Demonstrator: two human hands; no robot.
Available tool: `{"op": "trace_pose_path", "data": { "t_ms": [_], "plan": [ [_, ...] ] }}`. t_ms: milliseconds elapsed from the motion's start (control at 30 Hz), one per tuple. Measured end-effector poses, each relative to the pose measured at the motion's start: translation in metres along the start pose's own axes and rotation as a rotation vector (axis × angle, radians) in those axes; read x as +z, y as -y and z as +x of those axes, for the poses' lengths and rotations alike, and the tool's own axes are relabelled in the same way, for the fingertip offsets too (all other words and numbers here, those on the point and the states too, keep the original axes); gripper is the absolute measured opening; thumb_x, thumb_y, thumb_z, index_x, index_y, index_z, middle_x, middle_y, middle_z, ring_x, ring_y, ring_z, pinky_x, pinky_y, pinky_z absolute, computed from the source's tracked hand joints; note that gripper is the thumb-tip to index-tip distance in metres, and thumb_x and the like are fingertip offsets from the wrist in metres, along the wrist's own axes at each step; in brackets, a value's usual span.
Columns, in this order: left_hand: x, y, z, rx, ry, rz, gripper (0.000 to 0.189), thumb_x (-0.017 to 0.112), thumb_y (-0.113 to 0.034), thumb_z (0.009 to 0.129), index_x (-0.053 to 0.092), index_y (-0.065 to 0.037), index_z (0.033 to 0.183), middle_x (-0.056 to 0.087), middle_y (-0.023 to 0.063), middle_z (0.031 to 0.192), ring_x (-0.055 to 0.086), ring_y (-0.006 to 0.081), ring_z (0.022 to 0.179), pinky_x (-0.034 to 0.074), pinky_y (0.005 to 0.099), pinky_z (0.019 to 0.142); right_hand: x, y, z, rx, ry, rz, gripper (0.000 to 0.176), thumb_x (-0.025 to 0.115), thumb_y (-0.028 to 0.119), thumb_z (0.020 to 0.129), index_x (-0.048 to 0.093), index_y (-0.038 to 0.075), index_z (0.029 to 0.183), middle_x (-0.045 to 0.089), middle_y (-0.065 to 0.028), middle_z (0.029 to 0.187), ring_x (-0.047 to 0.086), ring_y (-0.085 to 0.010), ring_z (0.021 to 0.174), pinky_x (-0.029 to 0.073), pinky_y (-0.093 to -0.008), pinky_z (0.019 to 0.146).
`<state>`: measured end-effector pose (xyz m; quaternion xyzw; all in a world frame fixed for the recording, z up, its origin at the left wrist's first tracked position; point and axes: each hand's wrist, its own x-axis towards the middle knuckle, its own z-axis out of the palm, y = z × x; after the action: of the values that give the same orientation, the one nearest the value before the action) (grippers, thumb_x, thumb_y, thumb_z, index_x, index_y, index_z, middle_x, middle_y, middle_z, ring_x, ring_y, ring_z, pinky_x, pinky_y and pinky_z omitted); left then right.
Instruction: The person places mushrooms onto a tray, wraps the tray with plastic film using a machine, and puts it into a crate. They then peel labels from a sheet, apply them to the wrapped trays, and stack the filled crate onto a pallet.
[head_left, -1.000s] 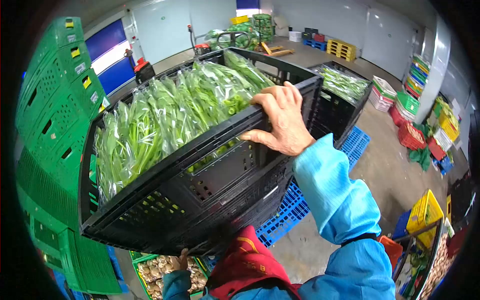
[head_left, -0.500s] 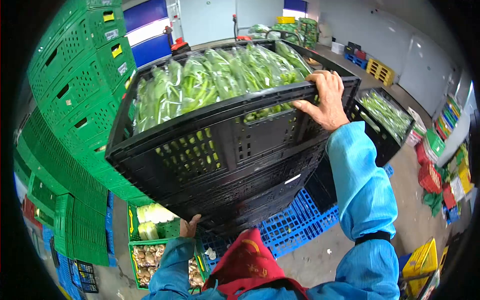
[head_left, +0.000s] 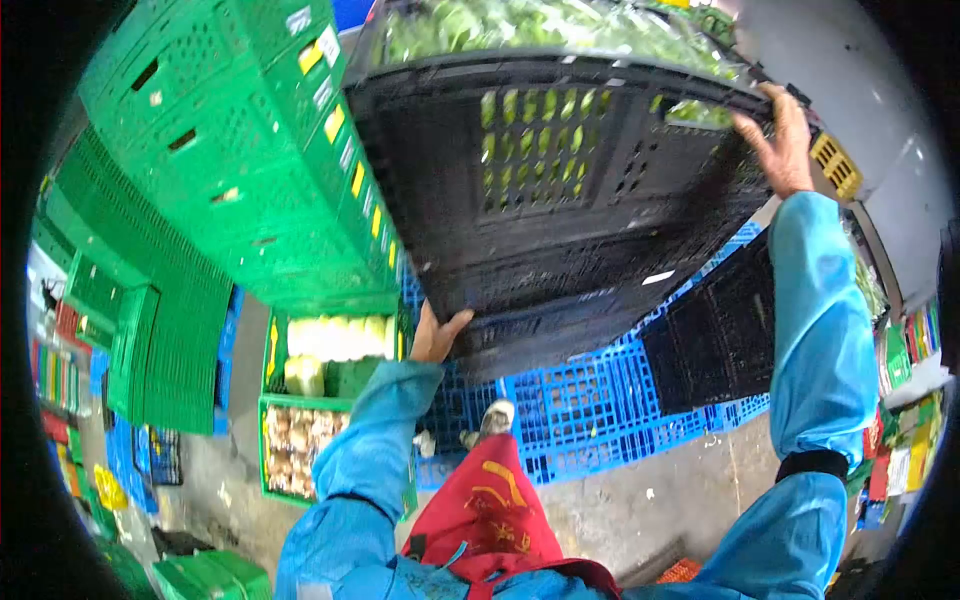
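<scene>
In front of me is a stack of black plastic crates (head_left: 420, 150), the top one filled with green leafy vegetables (head_left: 520, 28) in clear bags. My right hand (head_left: 785, 145) grips the upper right rim of the top crate, fingers over the edge and thumb on the front wall. Low on the stack's left side, my left hand (head_left: 437, 334) is closed around a crate's corner, its thumb across the front. A blue pallet (head_left: 570, 405) lies beneath the stack.
Tall stacks of green crates (head_left: 230, 150) rise at the left. Near my left forearm are a crate of pale cabbages (head_left: 340, 338) and one of mushrooms (head_left: 295, 440). Another black crate stack (head_left: 710, 330) stands at the right on blue pallets. My shoe (head_left: 497, 415) is at the pallet's edge.
The view has tipped downward, and the black stack now appears higher and further right. Both hands keep their hold on it. More of the blue pallet and the floor shows.
</scene>
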<state>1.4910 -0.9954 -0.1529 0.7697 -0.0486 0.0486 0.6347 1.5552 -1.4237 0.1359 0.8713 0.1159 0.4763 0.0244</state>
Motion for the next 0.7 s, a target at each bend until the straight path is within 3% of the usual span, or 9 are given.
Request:
{"op": "trace_pose_path", "data": {
  "t_ms": [133,200,233,333,367,400,467,533,700],
  "plan": [
    [-0.011,0.075,-0.03,-0.072,-0.033,-0.07,0.089,0.068,-0.022,0.08,0.008,0.0,0.141,0.032,0.0241,0.138,0.039,0.0296,0.123,0.034,0.0364,0.1,-0.017,0.056,-0.073,0.053,-0.23,0.052,0.056,0.066,0.028,0.081,0.044,0.001,0.125,0.046,-0.021,0.124,0.044,-0.034,0.116,0.035,-0.0397,0.099],
    [-0.034,0.094,-0.091,-0.164,-0.059,-0.045,0.079,0.068,-0.026,0.08,0.022,0.003,0.138,0.042,0.0232,0.131,0.045,0.0281,0.119,0.038,0.0368,0.097,-0.026,0.105,-0.165,0.374,-0.025,0.534,0.046,0.063,0.021,0.084,0.046,-0.002,0.121,0.05,-0.0172,0.118,0.047,-0.0262,0.112,0.036,-0.0379,0.096],
    [-0.054,0.121,-0.126,-0.183,-0.05,-0.053,0.074,0.068,-0.025,0.08,0.028,0.003,0.136,0.047,0.0222,0.127,0.047,0.0274,0.116,0.039,0.0366,0.096,-0.024,0.117,-0.222,0.545,0.265,0.827,0.037,0.06,0.019,0.086,0.051,-0.003,0.114,0.055,-0.014,0.11,0.05,-0.0203,0.101,0.04,-0.0342,0.09],
    [-0.119,0.142,-0.264,-0.504,-0.008,0.174,0.046,0.058,-0.027,0.084,0.053,0.006,0.116,0.061,0.0177,0.106,0.059,0.0234,0.098,0.045,0.032,0.085,-0.009,0.158,-0.442,0.789,0.902,1.076,0.019,0.058,0.016,0.084,0.063,-0.002,0.083,0.061,-0.0065,0.073,0.053,-0.0158,0.069,0.045,-0.0317,0.066],
    [-0.146,0.164,-0.311,-0.513,-0.003,0.259,0.044,0.058,-0.027,0.084,0.055,0.007,0.112,0.063,0.0166,0.102,0.06,0.0231,0.093,0.045,0.0322,0.083,-0.011,0.189,-0.519,0.963,0.949,1.01,0.019,0.056,0.015,0.084,0.063,-0.001,0.075,0.061,-0.006,0.07,0.055,-0.0154,0.067,0.045,-0.03,0.063],
    [-0.174,0.187,-0.357,-0.531,0.006,0.339,0.042,0.057,-0.027,0.084,0.057,0.007,0.109,0.064,0.0155,0.099,0.061,0.0228,0.089,0.046,0.0324,0.081,-0.031,0.215,-0.55,0.858,1.071,1.013,0.02,0.056,0.019,0.085,0.063,0.001,0.082,0.063,-0.0071,0.075,0.058,-0.0143,0.068,0.045,-0.0273,0.061],
    [-0.219,0.191,-0.427,-0.765,-0.117,0.383,0.039,0.056,-0.025,0.083,0.058,0.006,0.107,0.065,0.0134,0.092,0.062,0.0204,0.08,0.049,0.0326,0.071,-0.066,0.271,-0.586,1.252,1.275,1.18,0.024,0.057,0.022,0.086,0.061,0.0,0.094,0.065,-0.0092,0.081,0.061,-0.0152,0.07,0.046,-0.0271,0.06],
    [-0.265,0.225,-0.495,-0.905,-0.272,0.245,0.039,0.057,-0.024,0.083,0.058,0.006,0.107,0.065,0.0129,0.088,0.061,0.0192,0.076,0.049,0.0316,0.067,-0.084,0.314,-0.617,1.403,1.377,1.16,0.028,0.056,0.024,0.086,0.059,-0.001,0.099,0.065,-0.0104,0.082,0.062,-0.016,0.07,0.047,-0.0276,0.059],
    [-0.322,0.24,-0.539,-1.193,-0.489,0.109,0.041,0.06,-0.024,0.081,0.058,0.005,0.11,0.065,0.0127,0.084,0.06,0.0171,0.069,0.048,0.0294,0.058,-0.078,0.388,-0.668,1.666,1.495,1.048,0.034,0.056,0.026,0.086,0.057,-0.002,0.105,0.065,-0.012,0.084,0.063,-0.0183,0.069,0.048,-0.0288,0.058]
  ]
}}
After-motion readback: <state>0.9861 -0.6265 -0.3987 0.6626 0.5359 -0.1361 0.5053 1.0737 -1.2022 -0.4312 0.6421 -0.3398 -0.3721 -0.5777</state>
